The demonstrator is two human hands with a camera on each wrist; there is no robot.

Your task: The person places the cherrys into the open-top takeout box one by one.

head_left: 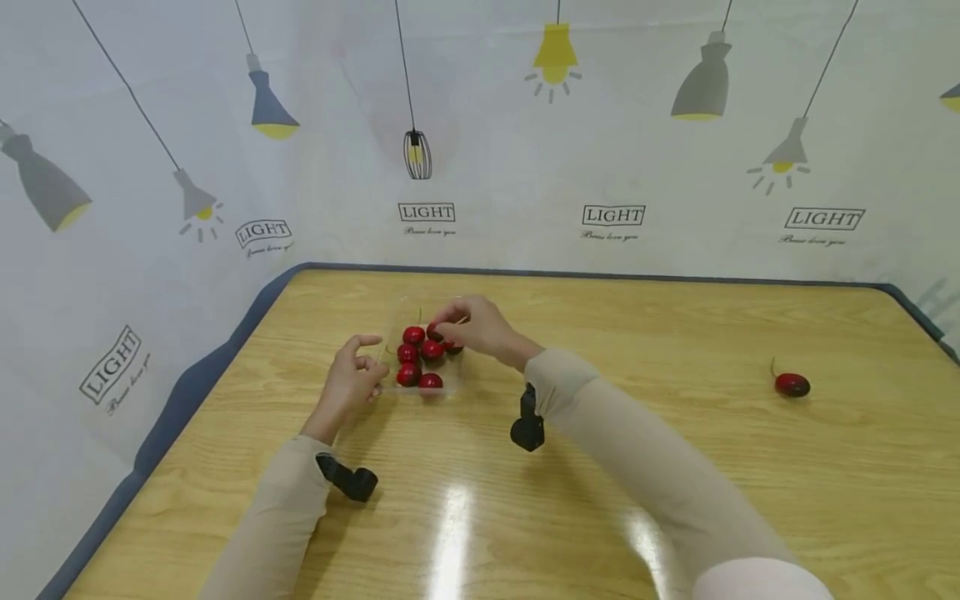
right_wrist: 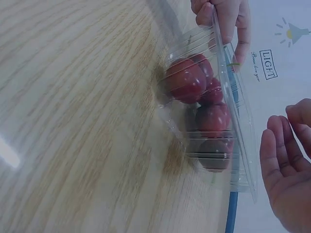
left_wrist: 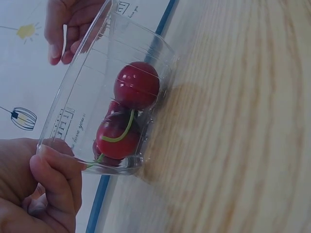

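Note:
A clear plastic box [left_wrist: 131,34] stands on the table with several dark red cherries [head_left: 432,350] inside, some with green stems. My left hand [head_left: 358,371] is at its left side; in the left wrist view, thumb and fingers pinch the box's rim. Over the box's right part hovers my right hand [head_left: 480,329], fingertips pointing down at the cherries. The right wrist view shows that hand [right_wrist: 289,160] just above the rim, fingers loosely bent, nothing between them. Far to the right, one more cherry [head_left: 792,384] with a stem lies on the table.
The wooden table [head_left: 637,333] has a dark blue edge [head_left: 600,274] at its back. Behind it hangs a pale wall cloth [head_left: 495,150] printed with lamps. A black wrist camera [head_left: 528,425] hangs under the right sleeve, another camera [head_left: 348,479] beside the left.

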